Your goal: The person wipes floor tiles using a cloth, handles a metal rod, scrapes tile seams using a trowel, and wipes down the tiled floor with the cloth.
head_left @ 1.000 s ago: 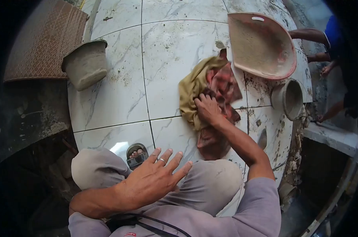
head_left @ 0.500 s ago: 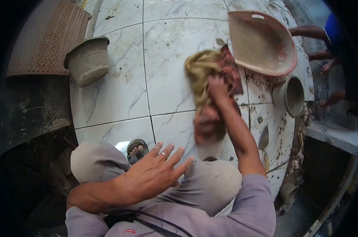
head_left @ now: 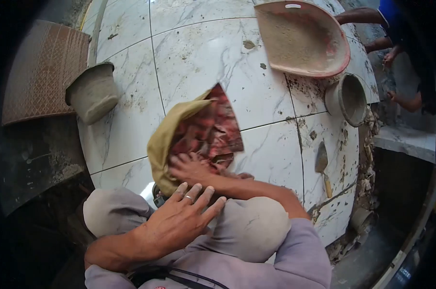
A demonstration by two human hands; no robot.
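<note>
My right hand (head_left: 191, 168) presses down on a crumpled cloth (head_left: 222, 123), its fingers spread and a little blurred. The cloth is red and dark patterned, with a yellowish-tan part along its left side. It lies on the white marbled tile floor (head_left: 271, 154) just in front of my knees. My left hand (head_left: 191, 207) hovers over my lap with its fingers apart, a ring on one of them, and holds nothing. The right forearm crosses just beyond the left fingertips. Under the cloth's lower left edge, my sandalled foot is mostly hidden.
A mortar-smeared bucket (head_left: 92, 94) stands at left beside a brown patterned sheet (head_left: 44, 72). A red-rimmed scoop-shaped pan (head_left: 299, 43) and a second bucket (head_left: 352, 101) lie at right, above a trowel (head_left: 323, 166). Another person's arm (head_left: 362, 16) reaches toward the pan.
My right hand has swept the cloth leftward and closer to my knees, and its fingers have spread. My left hand stays over my lap. The camera view has shifted slightly.
</note>
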